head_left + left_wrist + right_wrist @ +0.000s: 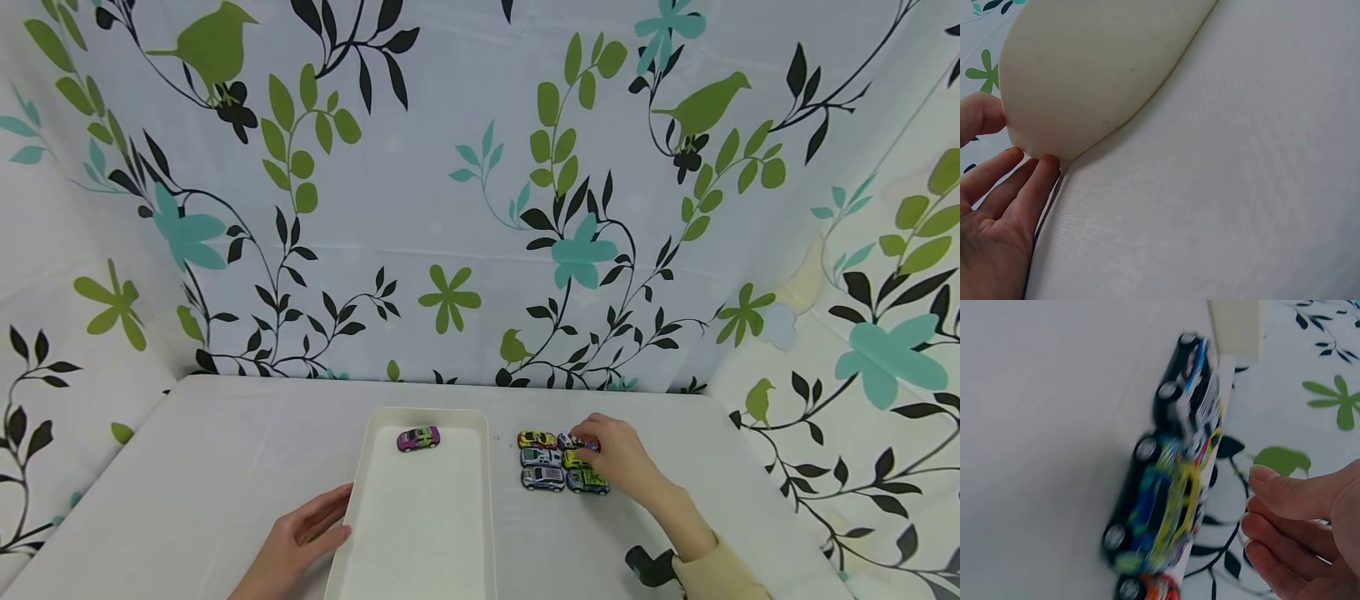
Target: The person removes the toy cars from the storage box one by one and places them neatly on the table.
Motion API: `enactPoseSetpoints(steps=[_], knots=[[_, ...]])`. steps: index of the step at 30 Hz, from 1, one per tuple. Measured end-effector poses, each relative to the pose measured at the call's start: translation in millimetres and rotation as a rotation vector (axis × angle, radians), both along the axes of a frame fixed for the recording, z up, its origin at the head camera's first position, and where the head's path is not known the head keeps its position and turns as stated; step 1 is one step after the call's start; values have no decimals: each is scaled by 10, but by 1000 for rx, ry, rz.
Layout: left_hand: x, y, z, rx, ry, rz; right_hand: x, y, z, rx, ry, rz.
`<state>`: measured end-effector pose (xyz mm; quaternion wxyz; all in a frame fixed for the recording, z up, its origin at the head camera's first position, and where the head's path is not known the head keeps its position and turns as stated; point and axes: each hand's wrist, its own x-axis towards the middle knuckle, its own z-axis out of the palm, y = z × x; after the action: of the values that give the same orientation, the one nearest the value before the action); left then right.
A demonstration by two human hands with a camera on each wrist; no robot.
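My left hand (303, 529) rests beside the white tray (491, 508), its thumb and fingertips touching the outer left wall. In the left wrist view, the left hand (1004, 200) has fairly straight fingers against the tray's side (1085, 81). A purple and green toy car (418, 438) sits near the tray's far end. My right hand (618, 450) is over the right side of several toy cars (542, 478) grouped in rows, partly covering them. In the right wrist view, the right hand (1304, 525) shows nothing between its thumb and fingers, apart from a green, blue and yellow toy car (1163, 509).
A white cloth (247, 442) covers the table. Patterned curtains (480, 208) with leaves and birds stand behind and at both sides. An orange-red toy car (1147, 587) is partly visible in the right wrist view. A dark device (651, 567) is at my right wrist.
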<state>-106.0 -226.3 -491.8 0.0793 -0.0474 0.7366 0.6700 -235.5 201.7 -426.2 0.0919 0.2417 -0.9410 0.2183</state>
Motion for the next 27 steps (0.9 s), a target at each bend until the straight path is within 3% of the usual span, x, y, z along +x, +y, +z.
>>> enactPoseSetpoints(steps=[10, 21, 27], knots=[[8, -7, -12, -3, 17, -3, 10, -579, 100, -66, -76, 99], [19, -11, 4, -2, 31, -13, -21, -1112, 141, -46, -40, 206], [19, -20, -11, 7, 34, -24, -22, -1360, 131, -20, -59, 224]])
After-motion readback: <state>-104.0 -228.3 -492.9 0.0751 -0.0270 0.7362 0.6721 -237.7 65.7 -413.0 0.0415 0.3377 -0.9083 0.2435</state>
